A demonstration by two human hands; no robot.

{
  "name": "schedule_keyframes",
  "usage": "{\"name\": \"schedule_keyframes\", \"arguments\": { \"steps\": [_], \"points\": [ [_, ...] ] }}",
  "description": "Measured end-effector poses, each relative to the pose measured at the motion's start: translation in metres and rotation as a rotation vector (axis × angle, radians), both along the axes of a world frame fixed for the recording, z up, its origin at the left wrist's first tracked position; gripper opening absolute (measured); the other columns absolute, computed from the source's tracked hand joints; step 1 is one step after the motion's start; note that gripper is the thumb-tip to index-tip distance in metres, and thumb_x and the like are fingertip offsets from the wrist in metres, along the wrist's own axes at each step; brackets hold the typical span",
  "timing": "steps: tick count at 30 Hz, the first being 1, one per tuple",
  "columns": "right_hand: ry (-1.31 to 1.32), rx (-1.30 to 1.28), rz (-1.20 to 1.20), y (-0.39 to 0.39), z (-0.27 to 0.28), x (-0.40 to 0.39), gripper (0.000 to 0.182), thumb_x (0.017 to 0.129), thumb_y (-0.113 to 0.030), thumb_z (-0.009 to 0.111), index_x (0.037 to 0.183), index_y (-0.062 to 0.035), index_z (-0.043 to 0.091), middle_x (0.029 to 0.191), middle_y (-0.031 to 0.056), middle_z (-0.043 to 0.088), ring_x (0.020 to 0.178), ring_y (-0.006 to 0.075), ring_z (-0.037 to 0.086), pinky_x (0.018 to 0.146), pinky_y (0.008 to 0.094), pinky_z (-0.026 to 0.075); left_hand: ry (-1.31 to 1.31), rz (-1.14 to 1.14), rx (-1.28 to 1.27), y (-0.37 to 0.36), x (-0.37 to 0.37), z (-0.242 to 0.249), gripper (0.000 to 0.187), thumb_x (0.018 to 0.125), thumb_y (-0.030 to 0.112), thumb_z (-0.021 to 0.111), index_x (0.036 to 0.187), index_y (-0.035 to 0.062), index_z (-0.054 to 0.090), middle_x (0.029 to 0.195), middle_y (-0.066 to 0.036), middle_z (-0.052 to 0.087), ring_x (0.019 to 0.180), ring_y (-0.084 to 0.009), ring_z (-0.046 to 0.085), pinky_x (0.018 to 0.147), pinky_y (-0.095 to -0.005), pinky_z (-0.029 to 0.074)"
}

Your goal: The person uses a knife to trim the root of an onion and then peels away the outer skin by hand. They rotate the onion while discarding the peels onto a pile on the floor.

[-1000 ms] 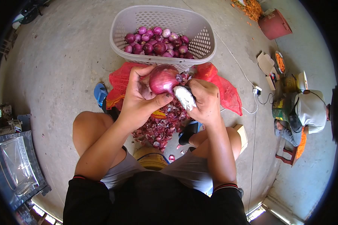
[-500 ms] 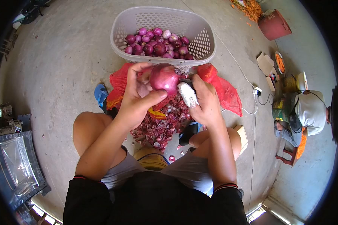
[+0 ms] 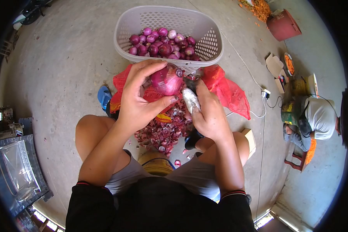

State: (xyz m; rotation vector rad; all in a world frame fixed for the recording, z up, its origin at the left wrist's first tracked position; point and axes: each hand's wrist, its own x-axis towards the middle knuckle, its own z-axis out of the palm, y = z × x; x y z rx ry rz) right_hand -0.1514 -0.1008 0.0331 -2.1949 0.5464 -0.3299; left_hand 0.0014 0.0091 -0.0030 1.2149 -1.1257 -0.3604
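My left hand (image 3: 137,100) holds a large red onion (image 3: 166,80) up before me, fingers over its far side and the thumb below. Close to the onion's right side, my right hand (image 3: 208,108) is closed around what looks like a small dark knife (image 3: 191,83), mostly hidden by the fingers. A white wrapping (image 3: 191,100) appears to cover the right thumb. Below the hands, a heap of onion skins (image 3: 162,135) lies on the floor between my feet, beside a red mesh sack (image 3: 234,96).
A grey perforated basket (image 3: 214,44) with several red onions (image 3: 165,49) stands just ahead. At the right, a person (image 3: 319,116) sits near a red stool (image 3: 294,164). A white cable (image 3: 243,62) runs to a power socket (image 3: 265,93). Between my legs is a yellow bucket (image 3: 154,162).
The onion has turned and shifted slightly left in my left hand, whose fingers now reach over its top. The left thumb has dropped off its face. My right hand has moved slightly down.
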Motion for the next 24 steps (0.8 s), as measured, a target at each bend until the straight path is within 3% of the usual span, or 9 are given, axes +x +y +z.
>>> {"name": "schedule_keyframes", "arguments": {
  "steps": [5, 8, 18, 21, 24],
  "points": [
    [0.015, -0.084, 0.012, 0.001, 0.004, 0.002, 0.033, 0.069, 0.0, 0.054, 0.1, 0.0043, 0.041, 0.074, 0.0274, 0.055, 0.079, 0.0448, 0.056, 0.066, 0.0517, 0.042, 0.009, 0.018, 0.015, 0.0, -0.002, -0.001, 0.066, 0.063, 0.001, 0.079, 0.122, 0.0018, 0.049, 0.121, -0.012, 0.045, 0.115, -0.0217, 0.047, 0.098, -0.0332, 0.04],
    [0.033, -0.125, 0.045, 0.003, 0.004, 0.003, 0.03, 0.071, -0.001, 0.054, 0.098, 0.0041, 0.041, 0.073, 0.0266, 0.055, 0.077, 0.0445, 0.057, 0.065, 0.0516, 0.042, 0.313, -0.017, -0.03, -0.001, -0.008, -0.003, 0.068, 0.066, -0.001, 0.077, 0.125, 0.0015, 0.044, 0.123, -0.012, 0.045, 0.114, -0.0223, 0.049, 0.098, -0.0344, 0.042],
    [-0.097, -0.151, -0.014, 0.023, -0.006, 0.011, 0.028, 0.075, -0.003, 0.056, 0.096, 0.0048, 0.039, 0.069, 0.0247, 0.055, 0.071, 0.0422, 0.058, 0.06, 0.0487, 0.044, 0.762, -0.043, -0.077, -0.003, -0.013, -0.008, 0.059, 0.075, -0.003, 0.069, 0.127, 0.0043, 0.04, 0.125, -0.011, 0.048, 0.112, -0.0202, 0.051, 0.096, -0.0365, 0.044],
    [0.016, -0.041, -0.018, 0.028, -0.009, 0.013, 0.041, 0.072, 0.0, 0.053, 0.109, 0.0086, 0.038, 0.077, 0.0271, 0.055, 0.079, 0.0458, 0.055, 0.066, 0.0508, 0.042, 0.855, -0.013, -0.032, -0.003, -0.019, -0.01, 0.052, 0.085, 0.016, 0.063, 0.129, 0.0056, 0.037, 0.124, -0.013, 0.049, 0.112, -0.0235, 0.052, 0.094, -0.0363, 0.044],
    [-0.021, -0.141, 0.015, 0.032, -0.017, 0.015, 0.031, 0.073, -0.003, 0.057, 0.097, 0.0071, 0.039, 0.071, 0.0242, 0.056, 0.07, 0.0408, 0.059, 0.061, 0.0469, 0.047, 0.908, -0.072, -0.009, -0.002, -0.014, -0.008, 0.049, 0.088, 0.025, 0.059, 0.128, 0.0074, 0.037, 0.122, -0.014, 0.051, 0.109, -0.0255, 0.054, 0.091, -0.0352, 0.046]
  ]
}}
